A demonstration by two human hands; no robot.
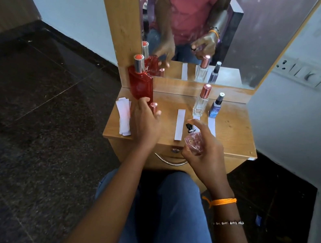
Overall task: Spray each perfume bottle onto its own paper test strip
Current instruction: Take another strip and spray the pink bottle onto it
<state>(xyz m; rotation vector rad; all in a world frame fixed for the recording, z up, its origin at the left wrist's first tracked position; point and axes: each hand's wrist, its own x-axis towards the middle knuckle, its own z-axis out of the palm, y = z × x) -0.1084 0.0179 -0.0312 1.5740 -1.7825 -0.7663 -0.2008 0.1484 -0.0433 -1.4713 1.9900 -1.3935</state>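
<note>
- Wooden dresser top below a mirror carries what we count as four perfume bottles: red, clear, blue, and a pink one.
- We count three single paper strips, including the middle strip, plus a spare stack.
- Our left hand lies loosely spread, fingertips touching the red bottle's base.
- Our right hand grips the pink bottle beside the middle strip, forefinger atop its nozzle.

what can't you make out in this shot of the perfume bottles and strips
- Head view: the pink bottle is partly wrapped by the right hand, so its lower body is hidden.
- The small pink cap is half covered by the left hand.
- The blue bottle label is too small to read.
- Wet marks on the middle strip: not discernible.
</note>
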